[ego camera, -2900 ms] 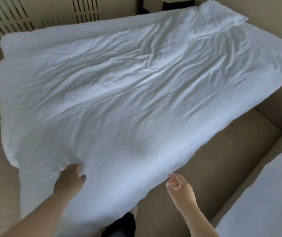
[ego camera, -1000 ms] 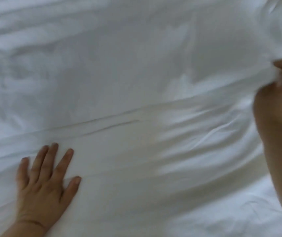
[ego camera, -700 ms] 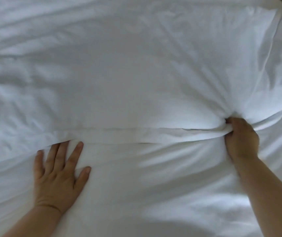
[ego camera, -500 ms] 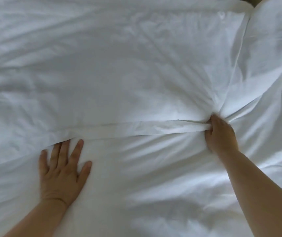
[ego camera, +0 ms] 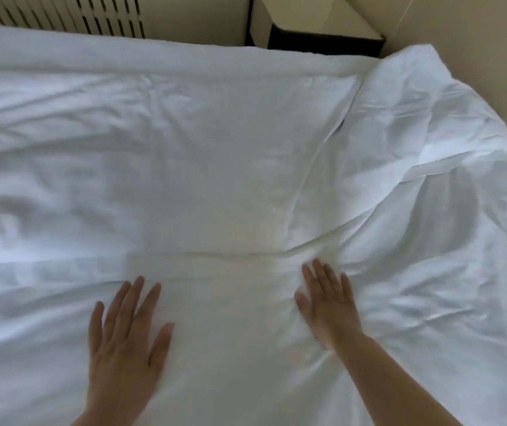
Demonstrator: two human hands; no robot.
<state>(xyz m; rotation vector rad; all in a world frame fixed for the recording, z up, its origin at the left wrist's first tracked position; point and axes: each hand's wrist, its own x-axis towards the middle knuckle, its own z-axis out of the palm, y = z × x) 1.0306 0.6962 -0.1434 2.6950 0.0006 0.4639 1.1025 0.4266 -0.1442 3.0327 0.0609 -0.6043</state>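
A white duvet [ego camera: 203,167] covers the whole bed and fills most of the view. A seam or fold edge runs across it just beyond my fingertips. My left hand [ego camera: 126,336] lies flat on the duvet with fingers spread and straight. My right hand [ego camera: 327,302] lies flat on it too, fingers straight, about a forearm's length to the right. Neither hand holds any fabric. At the far right a loose part of the cover [ego camera: 424,118] is bunched and folded over itself.
Beyond the far edge of the bed stand a slatted panel [ego camera: 61,13] at the left and a pale cabinet with a dark opening [ego camera: 313,38] at the right. A beige wall [ego camera: 476,35] runs along the right side of the bed.
My right hand has let go of the pinched fold of cover and now lies flat, nearer the left hand. The view has pulled back and shows the far edge of the bed.
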